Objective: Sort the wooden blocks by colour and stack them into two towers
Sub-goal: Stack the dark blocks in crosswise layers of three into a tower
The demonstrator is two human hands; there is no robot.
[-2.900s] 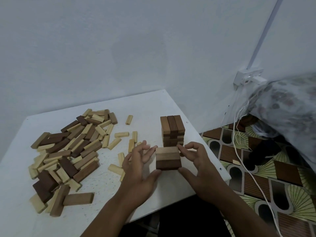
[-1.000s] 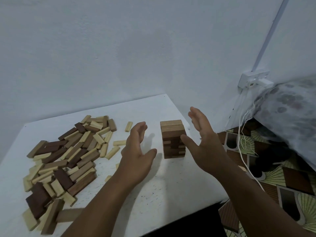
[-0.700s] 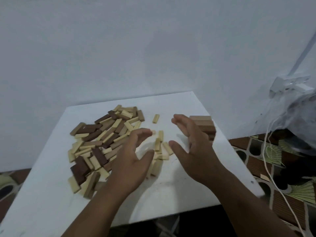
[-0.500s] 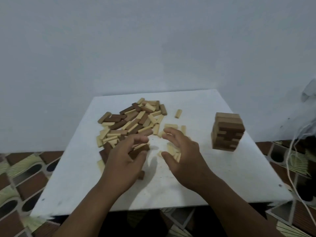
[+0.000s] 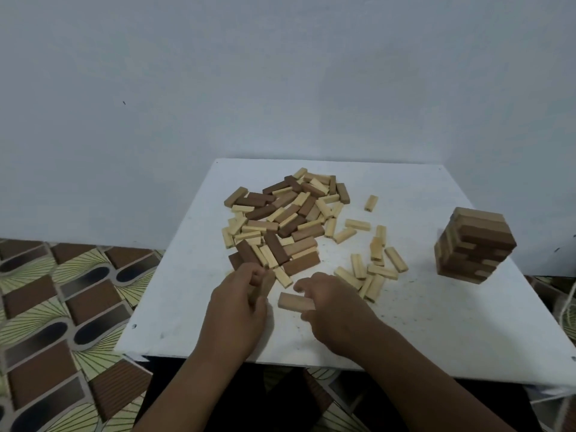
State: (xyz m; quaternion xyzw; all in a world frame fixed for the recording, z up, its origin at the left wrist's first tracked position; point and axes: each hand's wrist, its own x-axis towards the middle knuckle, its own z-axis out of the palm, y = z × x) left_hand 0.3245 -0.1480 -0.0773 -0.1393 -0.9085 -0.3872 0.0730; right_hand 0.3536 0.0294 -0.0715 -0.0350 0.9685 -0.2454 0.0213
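Observation:
A mixed pile of dark brown and pale wooden blocks [image 5: 280, 219] lies on the white table [image 5: 436, 322], left of centre. A scatter of pale blocks [image 5: 371, 266] lies to its right. A short tower of brown blocks [image 5: 473, 247] stands near the table's right edge. My left hand [image 5: 237, 304] grips a brown block [image 5: 266, 283] at the pile's near edge. My right hand [image 5: 333, 304] pinches a light brown block [image 5: 294, 302] that lies on the table just in front of the pile.
A plain pale wall rises behind the table. Patterned brown and green flooring [image 5: 62, 307] shows to the left and below. A white cable [image 5: 567, 304] hangs at the right edge. Bare tabletop lies in front of the tower.
Both hands left the tower and came down to the near edge of the pile. Each now holds a block. The view swung left, so the tower sits at the right.

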